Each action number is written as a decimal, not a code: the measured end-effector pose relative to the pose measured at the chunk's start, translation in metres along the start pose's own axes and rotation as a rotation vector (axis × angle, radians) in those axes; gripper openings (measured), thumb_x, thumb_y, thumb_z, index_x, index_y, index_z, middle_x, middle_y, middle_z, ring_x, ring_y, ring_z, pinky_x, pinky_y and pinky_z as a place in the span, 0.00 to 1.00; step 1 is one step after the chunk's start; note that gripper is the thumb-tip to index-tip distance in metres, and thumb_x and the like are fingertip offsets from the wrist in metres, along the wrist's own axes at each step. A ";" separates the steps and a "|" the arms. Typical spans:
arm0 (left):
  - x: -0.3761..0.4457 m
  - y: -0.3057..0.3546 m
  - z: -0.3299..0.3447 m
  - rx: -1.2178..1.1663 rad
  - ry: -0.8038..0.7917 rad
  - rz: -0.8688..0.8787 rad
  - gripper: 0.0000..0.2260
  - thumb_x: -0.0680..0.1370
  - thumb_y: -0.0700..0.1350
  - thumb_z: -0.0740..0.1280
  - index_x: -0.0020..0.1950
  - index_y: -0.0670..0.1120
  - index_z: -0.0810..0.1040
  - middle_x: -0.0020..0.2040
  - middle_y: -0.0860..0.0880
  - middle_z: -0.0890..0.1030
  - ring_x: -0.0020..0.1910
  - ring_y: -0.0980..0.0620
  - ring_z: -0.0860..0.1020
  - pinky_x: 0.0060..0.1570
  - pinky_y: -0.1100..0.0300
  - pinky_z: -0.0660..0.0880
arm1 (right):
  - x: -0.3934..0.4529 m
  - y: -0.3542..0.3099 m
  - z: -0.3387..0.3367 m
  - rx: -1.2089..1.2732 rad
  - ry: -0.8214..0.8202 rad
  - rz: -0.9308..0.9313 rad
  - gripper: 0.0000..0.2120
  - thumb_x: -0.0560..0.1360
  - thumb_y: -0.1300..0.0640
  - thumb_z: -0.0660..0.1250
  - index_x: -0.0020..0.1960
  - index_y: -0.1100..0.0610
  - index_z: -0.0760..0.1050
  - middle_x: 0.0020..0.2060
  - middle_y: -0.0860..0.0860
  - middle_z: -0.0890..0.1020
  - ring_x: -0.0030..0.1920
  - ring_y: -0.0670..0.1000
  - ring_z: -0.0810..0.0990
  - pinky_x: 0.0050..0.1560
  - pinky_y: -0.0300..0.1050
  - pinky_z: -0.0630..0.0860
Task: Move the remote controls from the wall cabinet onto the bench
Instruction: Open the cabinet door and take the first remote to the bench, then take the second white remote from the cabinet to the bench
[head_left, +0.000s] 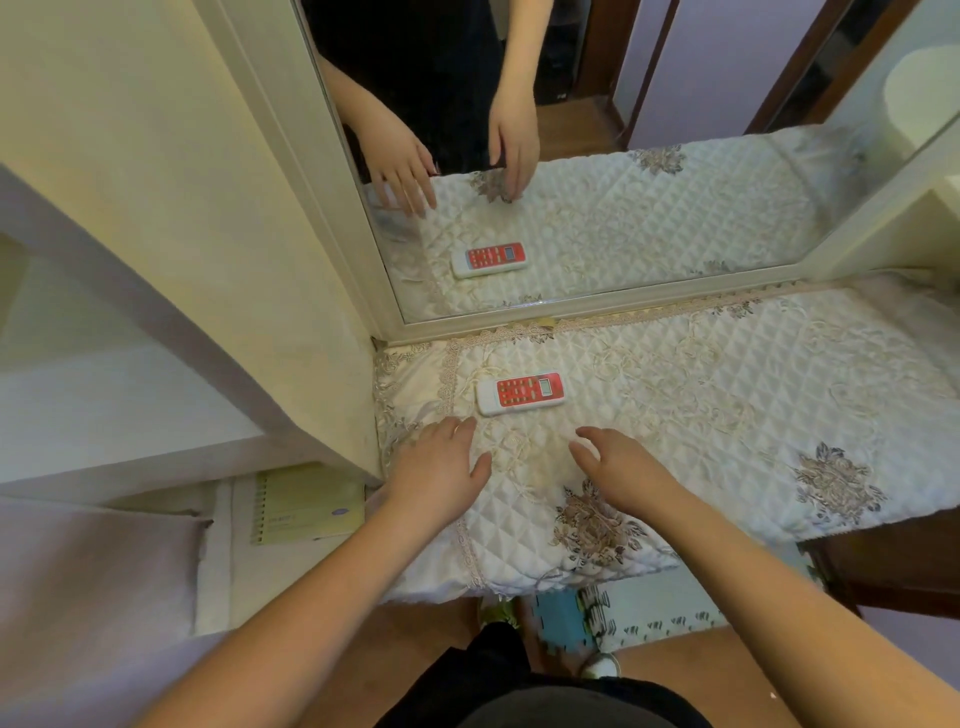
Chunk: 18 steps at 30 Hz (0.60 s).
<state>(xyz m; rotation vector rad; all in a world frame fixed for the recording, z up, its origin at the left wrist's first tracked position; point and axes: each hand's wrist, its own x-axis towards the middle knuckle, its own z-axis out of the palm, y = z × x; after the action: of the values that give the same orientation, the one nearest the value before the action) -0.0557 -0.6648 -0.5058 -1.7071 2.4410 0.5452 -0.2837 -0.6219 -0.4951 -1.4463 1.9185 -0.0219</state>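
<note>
At the far left stands the cream wall cabinet (171, 218), its side panel running down to the bench's left end. Below it, on a low white surface beside the bench, lies a green spiral notebook (306, 503), just off the bench's left front corner.

The bench (727, 415) is covered with a quilted white cover trimmed in lace and embroidered with brown flowers. My left hand (439, 467) hovers low over the left end of it, near the front edge, fingers spread and relaxed, with nothing in it; whether the fingertips touch the cover I cannot tell. Just beyond those fingertips, toward the back left corner, lies a remote control (521, 392), white with a red button panel and a small screen, flat on the cover with its long side roughly along the back edge. It is near my fingers but apart from them.

My right hand (618, 467) is beside the left, a little nearer the middle of the bench, fingers loosely curved and apart, gripping nothing. It too is short of the remote, with bare cover between.

Along the bench's back edge stands a mirror (675, 104) in a white frame, which shows the remote and both my hands again. Below the front edge I see a patterned floor mat (670, 618) and the toe of my shoe (602, 665).
</note>
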 end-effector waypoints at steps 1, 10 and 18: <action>-0.005 0.004 -0.001 0.057 0.010 0.031 0.27 0.80 0.59 0.53 0.76 0.49 0.60 0.74 0.49 0.66 0.71 0.48 0.65 0.67 0.50 0.65 | -0.006 0.001 0.004 -0.064 0.015 -0.012 0.24 0.81 0.45 0.52 0.73 0.54 0.63 0.71 0.54 0.69 0.69 0.56 0.68 0.67 0.51 0.66; -0.057 0.047 -0.006 0.263 -0.081 0.234 0.30 0.78 0.67 0.41 0.78 0.58 0.45 0.80 0.52 0.47 0.78 0.47 0.44 0.74 0.40 0.43 | -0.091 0.021 0.034 -0.406 0.339 -0.079 0.31 0.81 0.41 0.42 0.67 0.58 0.74 0.63 0.59 0.78 0.62 0.62 0.77 0.61 0.59 0.73; -0.111 0.086 0.006 0.356 -0.054 0.414 0.33 0.75 0.68 0.34 0.78 0.58 0.42 0.80 0.54 0.42 0.78 0.49 0.38 0.72 0.40 0.35 | -0.168 0.052 0.067 -0.433 0.367 -0.050 0.29 0.79 0.41 0.50 0.73 0.56 0.66 0.70 0.57 0.71 0.69 0.61 0.69 0.68 0.59 0.66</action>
<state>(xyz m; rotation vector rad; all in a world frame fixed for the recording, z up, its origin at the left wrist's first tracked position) -0.0956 -0.5379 -0.4596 -1.0482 2.6600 0.1688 -0.2722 -0.4353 -0.4777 -1.8789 2.2814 0.1193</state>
